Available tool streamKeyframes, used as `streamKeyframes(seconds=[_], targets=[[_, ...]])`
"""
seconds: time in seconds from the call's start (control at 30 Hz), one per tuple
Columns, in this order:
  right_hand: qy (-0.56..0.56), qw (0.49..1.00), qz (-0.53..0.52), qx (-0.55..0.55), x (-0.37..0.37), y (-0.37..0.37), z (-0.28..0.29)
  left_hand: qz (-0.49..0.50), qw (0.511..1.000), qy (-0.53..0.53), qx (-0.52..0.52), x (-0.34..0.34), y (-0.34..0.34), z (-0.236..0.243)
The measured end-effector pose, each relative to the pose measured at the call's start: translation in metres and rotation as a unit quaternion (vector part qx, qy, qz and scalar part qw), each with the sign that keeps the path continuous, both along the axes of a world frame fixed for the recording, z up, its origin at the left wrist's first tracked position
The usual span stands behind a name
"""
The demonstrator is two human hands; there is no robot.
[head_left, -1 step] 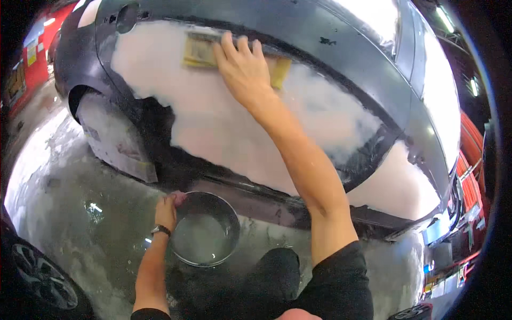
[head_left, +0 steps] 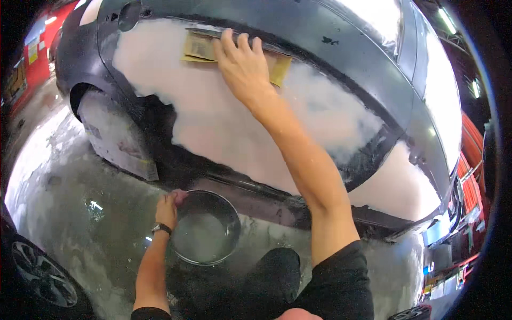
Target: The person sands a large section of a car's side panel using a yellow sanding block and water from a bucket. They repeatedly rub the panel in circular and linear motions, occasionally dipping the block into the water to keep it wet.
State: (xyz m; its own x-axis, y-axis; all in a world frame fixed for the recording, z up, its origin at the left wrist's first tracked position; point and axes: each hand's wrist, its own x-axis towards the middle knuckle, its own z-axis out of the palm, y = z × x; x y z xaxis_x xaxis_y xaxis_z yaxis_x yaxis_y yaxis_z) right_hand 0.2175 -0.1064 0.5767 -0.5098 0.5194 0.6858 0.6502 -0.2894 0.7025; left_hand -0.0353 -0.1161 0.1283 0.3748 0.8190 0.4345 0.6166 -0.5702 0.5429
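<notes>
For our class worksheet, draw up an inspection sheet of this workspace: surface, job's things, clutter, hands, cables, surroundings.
Surface: dark car side, broad pale patch.
Job's things: yellow sheet; pink wad; bucket with cloudy liquid.
Clutter: small items at right edge, too indistinct to name.
Hands: right hand over the sheet, fingers spread; left hand holds the wad by the bucket's rim.
Cables: nothing seen.
Surroundings: stained floor; wheel, lower left; light, upper right.

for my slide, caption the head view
Right hand on a yellow sheet against pale-patched car side; left hand holds pink item by a bucket.
</notes>
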Motion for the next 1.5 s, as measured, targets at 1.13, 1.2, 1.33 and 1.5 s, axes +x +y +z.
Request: streamKeyframes(seconds=[1.13,1.2,1.33,1.5], targets=[[-0.013,0.997,0.024,-0.068,0.001,-0.018,-0.124,0.028,1.0,0.005,-0.012,-0.002,-0.003,-0.013],[-0.021,0.994,0.024,-0.101,0.041,-0.062,-0.153,0.012,1.0,-0.009,-0.021,0.0,0.005,-0.018],[-0.022,0.994,0.034,-0.102,0.027,-0.046,-0.121,0.03,0.998,0.003,-0.05,0.001,-0.003,-0.008],[0.022,0.997,0.067,-0.026,-0.031,0.042,-0.019,0.013,0.999,-0.019,-0.042,0.002,0.001,-0.007]])
